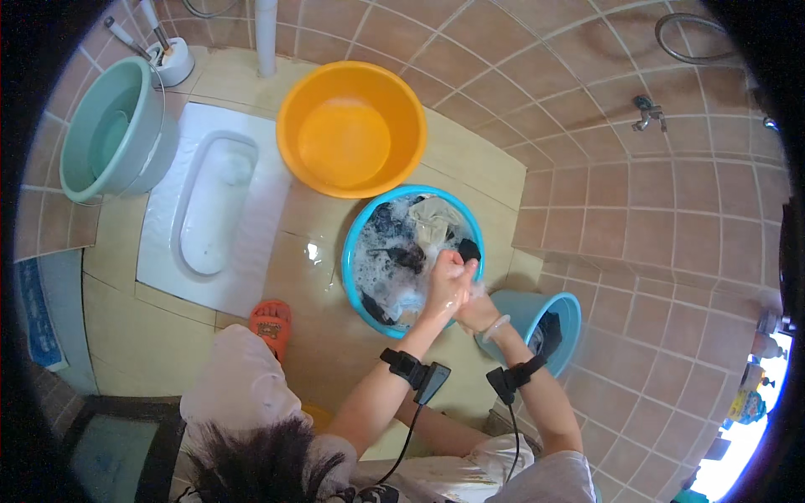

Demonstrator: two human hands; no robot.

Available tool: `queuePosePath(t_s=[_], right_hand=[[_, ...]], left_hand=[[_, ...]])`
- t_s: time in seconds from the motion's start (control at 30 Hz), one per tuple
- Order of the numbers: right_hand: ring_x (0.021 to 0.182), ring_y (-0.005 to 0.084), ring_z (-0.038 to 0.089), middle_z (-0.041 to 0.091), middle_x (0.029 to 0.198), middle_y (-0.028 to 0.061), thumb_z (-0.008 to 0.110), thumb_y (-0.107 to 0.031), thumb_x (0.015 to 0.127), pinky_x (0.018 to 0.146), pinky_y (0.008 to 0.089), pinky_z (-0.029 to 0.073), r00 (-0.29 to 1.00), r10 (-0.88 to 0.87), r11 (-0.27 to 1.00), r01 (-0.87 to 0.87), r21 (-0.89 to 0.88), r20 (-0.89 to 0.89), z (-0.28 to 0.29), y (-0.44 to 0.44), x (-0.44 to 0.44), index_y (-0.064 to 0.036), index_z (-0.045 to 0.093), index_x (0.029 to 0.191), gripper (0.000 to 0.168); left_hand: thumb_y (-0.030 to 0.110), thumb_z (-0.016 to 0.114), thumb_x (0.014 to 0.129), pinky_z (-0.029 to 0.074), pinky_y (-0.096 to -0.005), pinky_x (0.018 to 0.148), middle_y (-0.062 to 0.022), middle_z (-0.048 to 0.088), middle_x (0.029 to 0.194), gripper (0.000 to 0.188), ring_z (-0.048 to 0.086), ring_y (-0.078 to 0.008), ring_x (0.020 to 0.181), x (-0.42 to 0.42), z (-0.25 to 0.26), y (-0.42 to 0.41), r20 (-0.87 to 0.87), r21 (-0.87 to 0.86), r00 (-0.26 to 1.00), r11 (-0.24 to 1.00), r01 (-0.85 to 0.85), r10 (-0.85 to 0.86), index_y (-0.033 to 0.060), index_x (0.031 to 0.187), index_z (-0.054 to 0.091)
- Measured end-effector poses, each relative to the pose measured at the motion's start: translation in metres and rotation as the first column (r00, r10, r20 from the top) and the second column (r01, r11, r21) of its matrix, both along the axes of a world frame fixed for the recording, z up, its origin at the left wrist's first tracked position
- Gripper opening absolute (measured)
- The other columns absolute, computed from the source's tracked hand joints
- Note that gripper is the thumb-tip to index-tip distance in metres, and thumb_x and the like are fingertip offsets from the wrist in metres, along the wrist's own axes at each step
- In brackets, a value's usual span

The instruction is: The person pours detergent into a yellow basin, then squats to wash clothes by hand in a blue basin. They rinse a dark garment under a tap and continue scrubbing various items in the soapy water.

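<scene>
Both hands meet over the right side of a blue plastic basin of sudsy water and soaking clothes. My left hand is curled and wet, pressed against my right hand, which has a pale bracelet at its wrist. A bunched black cloth pokes out just beyond the fingers, and both hands seem closed on it; the rest is hidden by them. Foam clings to the skin. In the water float a beige garment, dark cloths and a light blue piece.
An orange basin touches or nearly touches the blue one. A blue bucket with dark cloth lies tilted at right. Left are a white squat toilet, a green bucket and a brush holder. A tap juts from the tiled wall.
</scene>
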State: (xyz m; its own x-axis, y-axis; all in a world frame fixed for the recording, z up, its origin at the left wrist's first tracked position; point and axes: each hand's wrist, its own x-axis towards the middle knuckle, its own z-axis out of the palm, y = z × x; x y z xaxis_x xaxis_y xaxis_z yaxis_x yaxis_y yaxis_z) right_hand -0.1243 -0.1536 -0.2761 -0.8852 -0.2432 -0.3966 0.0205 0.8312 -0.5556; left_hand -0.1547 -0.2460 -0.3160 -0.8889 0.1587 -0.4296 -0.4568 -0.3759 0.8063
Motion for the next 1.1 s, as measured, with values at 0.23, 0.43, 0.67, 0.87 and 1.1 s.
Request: queuePosePath(t_s=[0.23, 0.43, 0.67, 0.87, 1.1], right_hand=[[0.065, 0.0362, 0.058, 0.06, 0.069, 0.0152, 0.057, -0.025, 0.069, 0.059, 0.0427, 0.047, 0.991, 0.122, 0.941, -0.096, 0.323, -0.061, -0.054, -0.017, 0.024, -0.001, 0.054, 0.094, 0.035], [0.071, 0.0306, 0.061, 0.061, 0.074, 0.019, 0.062, -0.032, 0.066, 0.064, 0.0378, 0.049, 0.967, -0.071, 0.885, -0.052, 0.463, 0.245, -0.044, -0.053, -0.01, 0.001, 0.054, 0.095, 0.044], [0.09, 0.0291, 0.057, 0.058, 0.095, 0.0224, 0.063, -0.032, 0.074, 0.071, 0.0371, 0.047, 0.69, -0.594, 0.616, 0.721, -0.317, 0.414, -0.044, -0.069, -0.149, 0.002, 0.045, 0.116, 0.058], [0.097, 0.0328, 0.054, 0.055, 0.105, 0.0223, 0.059, -0.02, 0.076, 0.079, 0.0387, 0.045, 0.999, -0.029, 0.984, 0.031, 0.177, -0.014, -0.145, -0.054, -0.122, -0.001, 0.041, 0.121, 0.051], [0.087, 0.0312, 0.057, 0.058, 0.098, 0.0199, 0.056, -0.012, 0.073, 0.077, 0.0381, 0.045, 0.912, -0.174, 0.93, 0.028, 0.367, 0.37, -0.17, -0.018, -0.008, -0.001, 0.047, 0.113, 0.042]], left_hand=[[0.019, 0.061, 0.08, 0.039, -0.0305, 0.049, -0.0051, 0.048, 0.063, 0.021, 0.047, -0.016, 0.056, 0.017, -0.078, 0.01, 0.441, 0.009, 0.857, 0.953, -0.302, 0.267, 0.0043, 0.077, 0.046], [0.031, 0.056, 0.08, 0.039, -0.0341, 0.057, -0.0032, 0.045, 0.079, 0.023, 0.044, -0.0166, 0.069, 0.02, -0.099, -0.032, 0.727, 0.44, 0.684, 0.732, -0.52, 0.049, 0.0121, 0.09, 0.046], [0.046, 0.044, 0.084, 0.03, -0.0388, 0.094, -0.008, 0.044, 0.122, 0.052, 0.04, -0.0218, 0.113, 0.034, -0.13, -0.068, 0.759, 0.305, 0.63, 0.767, -0.565, 0.162, 0.0104, 0.122, 0.035], [0.032, 0.045, 0.084, 0.041, -0.0331, 0.082, -0.009, 0.052, 0.107, 0.038, 0.051, -0.0203, 0.095, 0.03, -0.13, -0.061, 0.811, 0.283, 0.576, 0.797, -0.533, 0.098, 0.0049, 0.111, 0.044], [0.028, 0.051, 0.08, 0.042, -0.0309, 0.074, -0.0061, 0.053, 0.094, 0.029, 0.052, -0.0187, 0.083, 0.022, -0.117, -0.067, 0.761, 0.217, 0.635, 0.871, -0.441, 0.131, 0.0076, 0.101, 0.048]])
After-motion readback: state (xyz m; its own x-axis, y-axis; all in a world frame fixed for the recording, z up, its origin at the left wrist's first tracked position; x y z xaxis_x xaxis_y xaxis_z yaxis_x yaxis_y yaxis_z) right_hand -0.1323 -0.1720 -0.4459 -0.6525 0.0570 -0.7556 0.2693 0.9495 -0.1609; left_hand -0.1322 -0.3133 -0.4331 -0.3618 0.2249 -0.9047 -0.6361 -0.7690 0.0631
